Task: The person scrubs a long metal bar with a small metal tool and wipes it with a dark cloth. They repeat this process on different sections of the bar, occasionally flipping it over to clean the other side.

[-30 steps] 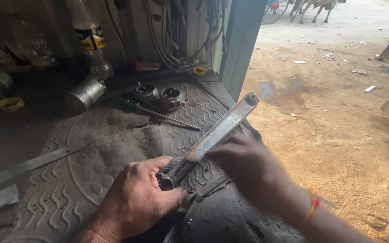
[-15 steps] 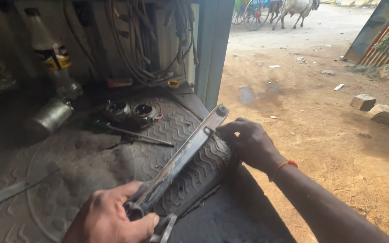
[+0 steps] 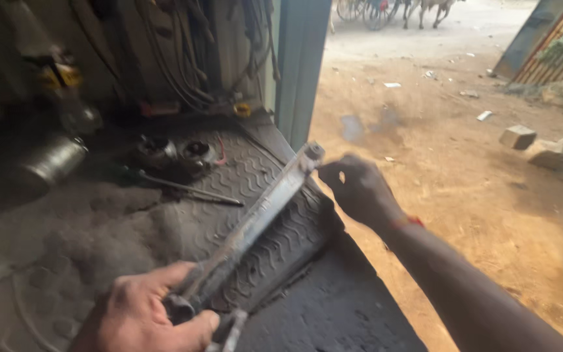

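We hold the long metal bar (image 3: 255,218) up off the rubber mat (image 3: 184,228) at a slant, so both ends are easy to reach. Our left hand (image 3: 148,313) has its fingers wrapped tight round the low end, and our right hand (image 3: 356,189) sits at the top end with its fingers curled. The picture is too blurry there, so we cannot tell if they grip it. Two round metal parts (image 3: 171,153) and a screwdriver (image 3: 184,186) lie on the mat, past our left fingers.

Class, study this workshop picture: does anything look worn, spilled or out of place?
Yes. A dark wet patch stains the dirt outside the doorway, like a spill. The metal bar held by the left hand looks scuffed and grimy. The rubber mat is dusty, with tools lying loose on it.
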